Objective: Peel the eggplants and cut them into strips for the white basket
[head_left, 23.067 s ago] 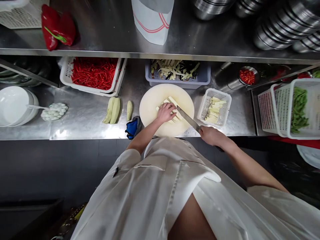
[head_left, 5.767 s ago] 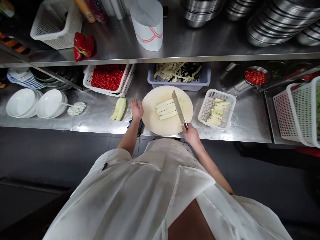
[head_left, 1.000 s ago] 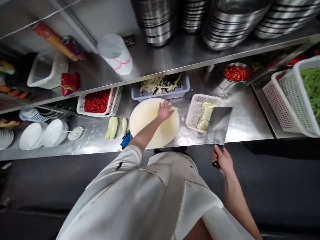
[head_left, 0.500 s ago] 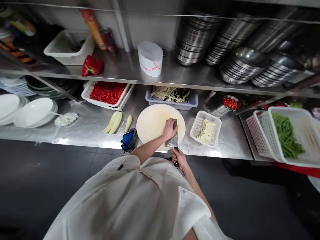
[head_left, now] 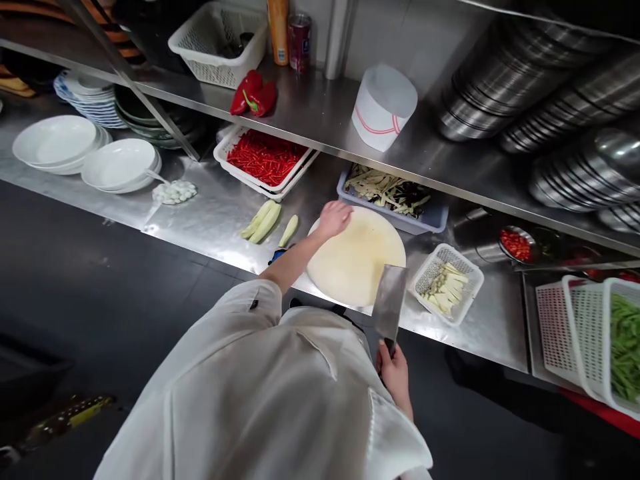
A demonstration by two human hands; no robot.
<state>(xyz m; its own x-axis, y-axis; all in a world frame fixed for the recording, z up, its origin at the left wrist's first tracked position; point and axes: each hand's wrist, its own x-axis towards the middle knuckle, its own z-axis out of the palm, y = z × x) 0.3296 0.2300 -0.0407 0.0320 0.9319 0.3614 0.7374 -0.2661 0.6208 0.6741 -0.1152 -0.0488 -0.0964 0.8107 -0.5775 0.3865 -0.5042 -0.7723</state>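
Note:
My right hand (head_left: 395,373) is wrapped round the dark handle of a cleaver (head_left: 391,300). The broad blade points up and away, with its far end over the near right edge of a round cutting board (head_left: 365,267). Nothing lies on the visible part of the board. At the board's far left edge is my left hand (head_left: 336,219), its fingers loosely stretched, with no object visible in them. Left of the board lie pale peeled eggplants (head_left: 266,223) and a smaller piece (head_left: 289,231). A blue object (head_left: 277,256) is partly hidden by my left forearm.
A white basket of pale cut strips (head_left: 434,313) stands right of the board. Behind are a lilac tub (head_left: 437,219) of sliced eggplant and a tray (head_left: 220,157) of red chilli strips. A steel shelf (head_left: 320,117) overhangs the counter. White plates (head_left: 120,163) are at the left.
My left hand has left the cleaver blade and moved to the board's far left edge. The cleaver has swung right and back towards me in my right hand. The view has shifted and turned.

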